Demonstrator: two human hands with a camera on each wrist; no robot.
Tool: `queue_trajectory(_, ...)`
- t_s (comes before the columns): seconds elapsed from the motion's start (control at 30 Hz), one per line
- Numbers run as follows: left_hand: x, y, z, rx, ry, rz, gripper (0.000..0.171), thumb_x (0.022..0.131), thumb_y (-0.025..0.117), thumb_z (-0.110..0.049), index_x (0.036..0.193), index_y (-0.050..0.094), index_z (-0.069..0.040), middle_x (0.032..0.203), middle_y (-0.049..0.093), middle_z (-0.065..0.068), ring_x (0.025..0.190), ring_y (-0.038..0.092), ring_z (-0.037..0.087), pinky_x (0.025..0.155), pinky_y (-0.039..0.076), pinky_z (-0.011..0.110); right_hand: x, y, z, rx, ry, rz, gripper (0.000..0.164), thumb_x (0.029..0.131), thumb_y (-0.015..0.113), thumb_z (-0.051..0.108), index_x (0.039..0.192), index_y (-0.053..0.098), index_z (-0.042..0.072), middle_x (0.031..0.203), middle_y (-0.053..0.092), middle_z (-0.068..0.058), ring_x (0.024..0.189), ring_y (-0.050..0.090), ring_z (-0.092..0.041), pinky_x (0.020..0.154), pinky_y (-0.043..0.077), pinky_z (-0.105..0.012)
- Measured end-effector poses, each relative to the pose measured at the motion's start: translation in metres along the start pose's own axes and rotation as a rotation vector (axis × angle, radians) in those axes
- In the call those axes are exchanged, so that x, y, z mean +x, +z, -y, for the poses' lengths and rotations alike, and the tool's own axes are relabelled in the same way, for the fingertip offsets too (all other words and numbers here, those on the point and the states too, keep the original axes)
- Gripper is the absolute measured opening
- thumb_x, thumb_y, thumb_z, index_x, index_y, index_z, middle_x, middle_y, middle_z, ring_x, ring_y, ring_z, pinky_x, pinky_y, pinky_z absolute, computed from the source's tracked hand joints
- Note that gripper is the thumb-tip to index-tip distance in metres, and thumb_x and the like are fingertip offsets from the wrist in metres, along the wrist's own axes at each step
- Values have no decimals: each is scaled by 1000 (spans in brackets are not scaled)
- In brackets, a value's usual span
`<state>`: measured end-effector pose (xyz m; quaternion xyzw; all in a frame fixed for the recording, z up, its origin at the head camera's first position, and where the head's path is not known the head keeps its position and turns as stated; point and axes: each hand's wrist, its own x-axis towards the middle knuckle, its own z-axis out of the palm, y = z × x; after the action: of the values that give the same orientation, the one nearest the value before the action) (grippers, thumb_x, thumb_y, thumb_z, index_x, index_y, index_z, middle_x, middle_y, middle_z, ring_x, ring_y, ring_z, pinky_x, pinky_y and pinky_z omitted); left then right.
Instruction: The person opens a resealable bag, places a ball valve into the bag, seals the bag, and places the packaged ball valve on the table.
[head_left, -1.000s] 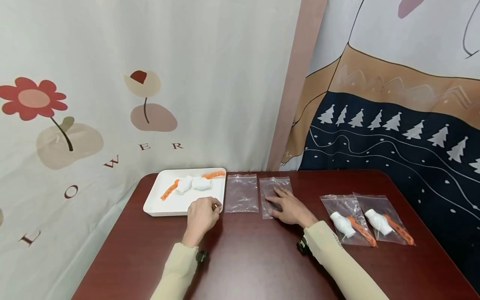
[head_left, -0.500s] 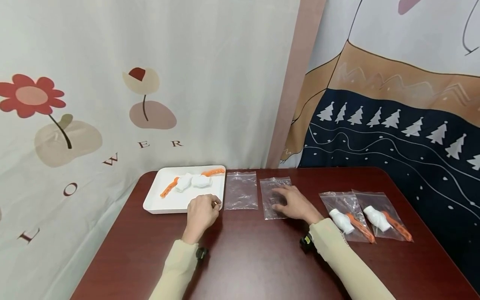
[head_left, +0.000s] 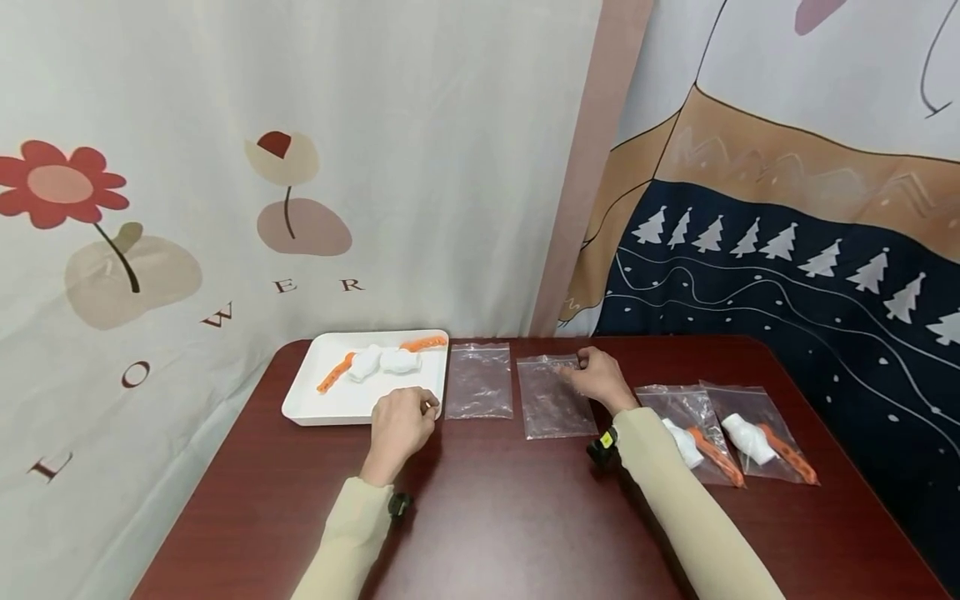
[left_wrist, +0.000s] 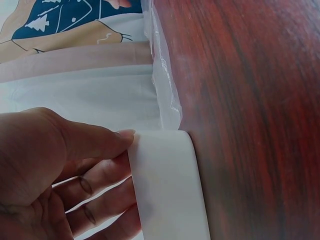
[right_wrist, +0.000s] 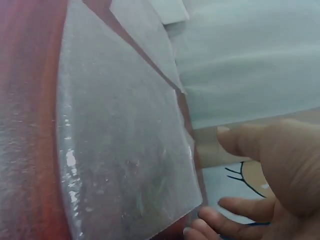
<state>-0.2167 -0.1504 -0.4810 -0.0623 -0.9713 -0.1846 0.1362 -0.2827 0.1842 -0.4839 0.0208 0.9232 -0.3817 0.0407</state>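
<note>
My left hand is at the near right corner of a white tray, its fingers loosely curled. In the left wrist view, the thumb tip meets the tray's rim and the other fingers pass behind its wall. Inside the tray lie two white valve-like pieces with orange handles. At the upper right corner of a clear zip bag is my right hand, thumb and fingers spread apart in the right wrist view. That bag lies flat beside another flat zip bag.
Two filled zip bags lie at the right, each with a white piece and an orange handle; my right sleeve partly covers one. A printed curtain hangs behind the table's far edge.
My right hand has lifted off the middle of the zip bag and moved to its far right corner. That bag shows more fully now. The left hand stays at the tray.
</note>
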Motion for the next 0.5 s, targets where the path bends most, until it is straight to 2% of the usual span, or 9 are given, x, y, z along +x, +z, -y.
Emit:
queue_trajectory(0.1, 0, -1, 1, 3, 9, -2, 8, 84, 76, -12, 83, 81, -17, 67, 71, -6, 68, 67, 21, 60, 51, 39, 6, 3, 1, -38, 42, -31, 71, 92, 71, 39, 140, 52, -9, 136, 59, -29, 126, 57, -41, 104, 50, -53)
queue_trajectory(0.23, 0, -1, 1, 2, 17, -8, 7, 84, 76, -12, 83, 81, -18, 67, 71, -6, 67, 66, 20, 59, 50, 38, 11, 10, 5, -139, 95, -80, 64, 89, 73, 45, 121, 65, -9, 128, 59, -31, 117, 58, -46, 95, 53, -56)
queue_trajectory(0.37, 0, -1, 0, 2, 11, -6, 8, 83, 76, -12, 83, 81, -18, 67, 71, -6, 65, 66, 20, 59, 50, 38, 15, 16, 8, -210, 154, -105, 61, 87, 76, 46, 112, 67, -9, 123, 58, -31, 115, 58, -48, 88, 55, -57)
queue_trajectory(0.43, 0, -2, 0, 4, 7, -4, 8, 83, 76, -12, 82, 80, -19, 67, 71, -6, 65, 66, 20, 59, 50, 38, 17, 18, 8, -219, 173, -118, 59, 86, 78, 45, 111, 68, -8, 121, 59, -31, 113, 59, -47, 86, 56, -56)
queue_trajectory(0.5, 1, -2, 1, 4, 6, -6, 8, 84, 76, -12, 82, 81, -19, 67, 71, -6, 66, 66, 20, 59, 50, 38, 19, 19, 9, -212, 182, -122, 53, 85, 80, 43, 102, 70, -6, 114, 63, -28, 106, 62, -44, 79, 57, -51)
